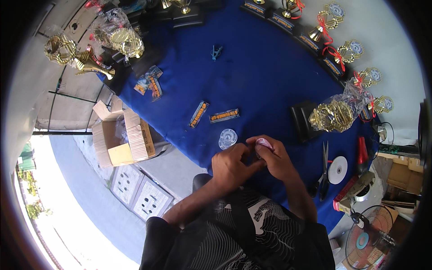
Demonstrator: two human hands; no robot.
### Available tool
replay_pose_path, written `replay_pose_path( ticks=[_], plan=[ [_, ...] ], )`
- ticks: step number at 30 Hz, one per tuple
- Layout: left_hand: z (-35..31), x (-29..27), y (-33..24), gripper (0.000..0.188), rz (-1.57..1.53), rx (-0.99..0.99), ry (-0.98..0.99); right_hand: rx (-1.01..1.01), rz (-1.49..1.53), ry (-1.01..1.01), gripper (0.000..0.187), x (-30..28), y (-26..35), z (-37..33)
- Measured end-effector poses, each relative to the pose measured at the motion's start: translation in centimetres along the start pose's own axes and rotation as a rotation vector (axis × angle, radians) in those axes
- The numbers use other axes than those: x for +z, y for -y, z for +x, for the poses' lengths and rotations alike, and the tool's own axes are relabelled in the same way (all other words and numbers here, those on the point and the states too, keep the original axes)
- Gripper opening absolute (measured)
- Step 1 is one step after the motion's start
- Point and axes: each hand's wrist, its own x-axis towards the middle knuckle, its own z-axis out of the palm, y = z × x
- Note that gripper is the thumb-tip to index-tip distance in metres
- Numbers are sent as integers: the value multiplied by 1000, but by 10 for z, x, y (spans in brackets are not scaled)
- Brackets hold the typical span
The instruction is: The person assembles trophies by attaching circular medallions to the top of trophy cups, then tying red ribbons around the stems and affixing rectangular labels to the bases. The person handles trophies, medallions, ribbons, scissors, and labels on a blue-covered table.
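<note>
At the near edge of the blue-covered table, my right hand [280,161] is closed on a small round printed sticker [264,143], its thumb across the face. My left hand [232,165] meets it from the left with fingers curled; whatever its fingertips pinch is hidden. Just beyond my left knuckles lies another round, silver-grey printed sticker [227,139]. Farther off are two dark strip labels with orange lettering, one slanted [199,114] and one nearly level label [224,115].
Finished trophies [333,54] with red ribbons line the far right edge. Gold trophy parts in plastic [335,115], scissors [325,166], a white ribbon spool [338,170] and a fan [366,238] are at right. Left are loose labels [150,83] and an opened cardboard box [135,135].
</note>
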Motion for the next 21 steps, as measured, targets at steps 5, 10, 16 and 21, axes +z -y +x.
replay_pose_path(
  ticks=[5, 10, 16, 21],
  plan=[
    [9, 4, -1, 62, 254, 530, -195, 77, 171, -28, 43, 4, -12, 2],
    [10, 9, 1, 54, 189, 634, -100, 66, 275, -56, 57, 8, -22, 2],
    [9, 10, -5, 54, 190, 614, -18, -52, 279, 4, 63, 3, -29, -5],
    [16, 10, -11, 51, 129, 600, 7, -43, 275, -40, 68, 8, -25, -2]
  ],
)
